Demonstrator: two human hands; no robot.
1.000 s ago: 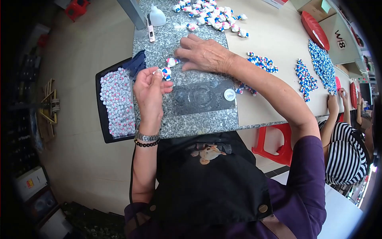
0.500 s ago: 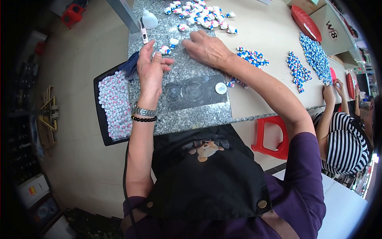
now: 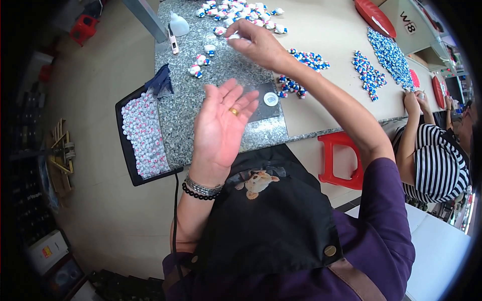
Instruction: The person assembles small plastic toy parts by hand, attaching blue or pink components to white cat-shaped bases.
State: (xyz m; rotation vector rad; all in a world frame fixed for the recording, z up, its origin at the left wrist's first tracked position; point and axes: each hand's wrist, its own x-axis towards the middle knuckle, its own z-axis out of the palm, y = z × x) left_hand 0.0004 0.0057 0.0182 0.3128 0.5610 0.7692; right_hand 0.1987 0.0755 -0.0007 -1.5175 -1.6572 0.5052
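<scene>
Small white figurine, mostly covered by fingers, is up in the R hand, over the granite counter nr the far pile: thumb & fingertips pinched on it, prob. a light hold bc it's so small. L hand is palm up, fingers loosely spread & slightly curled, nothing in it, above the dark mat, hiding a good part of it. White disc sits on the mat's R side, clear of the fingers.

Just beyond, a loose figurine trio lies apart from the figurine pile, maybe so they don't get mixed in. Squeeze bottle & pen-like tool sit side by side at the L edge, presumably within reach but out of the way. Navy cloth is bunched at the corner of the black tray, which is full of tiny white-and-pink pieces, walls likely stopping them rolling off.

Out R: blue-and-white clusters in separate heaps, perhaps to keep batches apart; then a co-worker in a striped top, seated by the far end.
</scene>
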